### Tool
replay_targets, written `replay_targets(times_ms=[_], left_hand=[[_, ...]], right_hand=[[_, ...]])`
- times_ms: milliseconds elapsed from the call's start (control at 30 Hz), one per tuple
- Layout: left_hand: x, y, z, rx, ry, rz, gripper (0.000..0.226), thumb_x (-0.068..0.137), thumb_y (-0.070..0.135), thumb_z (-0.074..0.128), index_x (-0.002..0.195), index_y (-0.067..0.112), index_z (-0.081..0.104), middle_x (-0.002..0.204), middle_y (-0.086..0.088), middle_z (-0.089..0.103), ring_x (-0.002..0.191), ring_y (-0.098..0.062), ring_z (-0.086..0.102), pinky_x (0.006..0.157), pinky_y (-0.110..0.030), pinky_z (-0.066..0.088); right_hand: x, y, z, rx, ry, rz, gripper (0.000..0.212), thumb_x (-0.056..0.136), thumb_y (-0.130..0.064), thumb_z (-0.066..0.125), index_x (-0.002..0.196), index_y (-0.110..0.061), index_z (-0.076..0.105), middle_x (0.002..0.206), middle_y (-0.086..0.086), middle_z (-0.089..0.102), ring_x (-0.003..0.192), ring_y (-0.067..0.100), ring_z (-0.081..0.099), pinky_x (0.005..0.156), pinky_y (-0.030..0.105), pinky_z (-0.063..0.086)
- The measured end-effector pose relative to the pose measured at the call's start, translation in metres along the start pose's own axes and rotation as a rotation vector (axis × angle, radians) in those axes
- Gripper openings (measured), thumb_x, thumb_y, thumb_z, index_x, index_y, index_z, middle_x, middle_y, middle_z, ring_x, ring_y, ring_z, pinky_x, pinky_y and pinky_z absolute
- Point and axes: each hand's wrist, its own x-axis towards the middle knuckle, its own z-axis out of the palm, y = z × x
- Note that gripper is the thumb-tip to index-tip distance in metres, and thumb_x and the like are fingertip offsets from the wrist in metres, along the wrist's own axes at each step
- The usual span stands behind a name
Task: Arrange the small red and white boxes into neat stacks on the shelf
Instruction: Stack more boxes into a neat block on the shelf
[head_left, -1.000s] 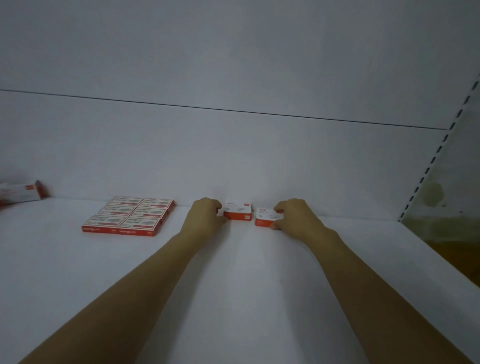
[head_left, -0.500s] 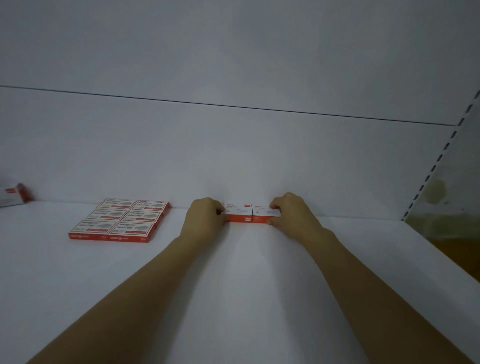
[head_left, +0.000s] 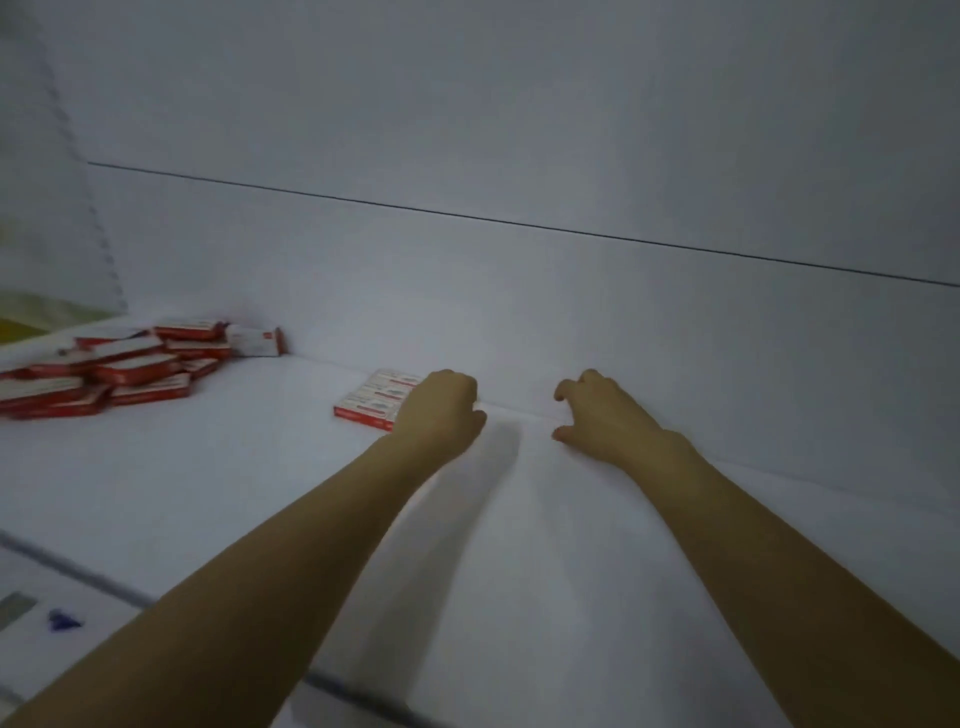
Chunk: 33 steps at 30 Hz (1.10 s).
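Small red and white cardboard boxes (head_left: 371, 402) form one tidy flat block at the back of the white shelf (head_left: 260, 467). A jumbled heap of boxes (head_left: 119, 371) at far left remains unsorted, so most work appears outstanding. Left hand (head_left: 441, 410) is curled at the block, grip indeterminable; right hand (head_left: 602, 415) hangs loosely curled, empty.

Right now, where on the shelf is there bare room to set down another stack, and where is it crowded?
Free: the strip along the back wall between the left hand and right hand; the gap between the jumbled pile and the flat group of boxes; the front of the shelf. Crowded: the far-left corner, where the pile sprawls.
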Motion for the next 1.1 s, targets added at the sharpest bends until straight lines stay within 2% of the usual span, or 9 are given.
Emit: replay_targets(times_ms=[267,433,500,633,700,800,933,1033,1100], left_hand=[[-0.090,-0.106,-0.082,0.135,0.125,-0.345,0.031,0.091,0.025,0.056,0.114,0.005,0.061,0.115,-0.011,0.060,0.105,-0.025,0.056,0.086,-0.031,0.044],[-0.141,-0.168,-0.128,0.155,0.170,-0.552,0.029,0.091,0.025,0.057,0.112,0.005,0.061,0.106,-0.009,0.061,0.090,-0.020,0.054,0.081,-0.030,0.046],[-0.157,-0.189,-0.142,0.156,0.184,-0.592,0.030,0.091,0.026,0.057,0.112,0.006,0.061,0.105,-0.008,0.061,0.091,-0.020,0.055,0.079,-0.028,0.044],[-0.178,-0.231,-0.167,0.184,0.185,-0.609,0.029,0.091,0.025,0.056,0.112,0.005,0.061,0.111,-0.010,0.062,0.086,-0.016,0.048,0.073,-0.024,0.039],[-0.181,-0.254,-0.180,0.185,0.182,-0.603,0.031,0.091,0.025,0.056,0.113,0.004,0.061,0.113,-0.011,0.062,0.090,-0.019,0.052,0.075,-0.026,0.041],[-0.183,-0.286,-0.196,0.187,0.188,-0.567,0.031,0.091,0.024,0.056,0.115,0.005,0.060,0.113,-0.010,0.062,0.100,-0.023,0.056,0.077,-0.026,0.041],[-0.174,-0.329,-0.212,0.194,0.177,-0.518,0.027,0.090,0.022,0.056,0.109,0.005,0.063,0.107,-0.010,0.064,0.088,-0.020,0.056,0.074,-0.028,0.045],[-0.160,-0.357,-0.219,0.178,0.176,-0.496,0.029,0.091,0.025,0.057,0.112,0.005,0.061,0.108,-0.009,0.064,0.088,-0.021,0.057,0.077,-0.029,0.048],[-0.148,-0.372,-0.220,0.156,0.163,-0.477,0.032,0.091,0.026,0.057,0.116,0.006,0.060,0.111,-0.009,0.063,0.091,-0.021,0.057,0.079,-0.029,0.048]], right_hand=[[0.013,-0.137,0.009,0.041,0.000,-0.352,0.047,0.087,-0.031,0.060,0.130,-0.014,0.048,0.124,0.013,0.045,0.113,0.029,0.048,0.092,0.037,0.042],[0.013,-0.222,0.015,0.107,-0.013,-0.516,0.047,0.087,-0.030,0.061,0.130,-0.016,0.047,0.127,0.010,0.044,0.115,0.027,0.046,0.093,0.036,0.042],[0.014,-0.253,0.015,0.109,-0.019,-0.554,0.048,0.088,-0.031,0.061,0.131,-0.017,0.046,0.130,0.009,0.044,0.117,0.026,0.046,0.093,0.035,0.042],[0.019,-0.311,0.017,0.104,-0.011,-0.592,0.049,0.087,-0.031,0.062,0.132,-0.016,0.047,0.137,0.009,0.043,0.121,0.025,0.046,0.098,0.035,0.041],[0.023,-0.337,0.015,0.102,-0.014,-0.596,0.048,0.087,-0.031,0.061,0.131,-0.015,0.049,0.137,0.009,0.045,0.121,0.025,0.047,0.099,0.036,0.041],[0.031,-0.370,0.012,0.094,0.002,-0.581,0.042,0.088,-0.028,0.059,0.127,-0.013,0.054,0.129,0.009,0.054,0.114,0.025,0.053,0.093,0.035,0.046],[0.038,-0.406,0.009,0.110,0.026,-0.546,0.032,0.089,-0.025,0.057,0.118,-0.013,0.059,0.119,0.008,0.061,0.104,0.025,0.058,0.086,0.032,0.046],[0.047,-0.425,0.009,0.120,0.030,-0.507,0.031,0.090,-0.025,0.056,0.119,-0.012,0.059,0.117,0.009,0.060,0.100,0.025,0.058,0.078,0.029,0.044],[0.057,-0.434,0.010,0.121,0.024,-0.467,0.034,0.090,-0.026,0.055,0.121,-0.011,0.057,0.120,0.010,0.059,0.103,0.025,0.057,0.082,0.031,0.045]])
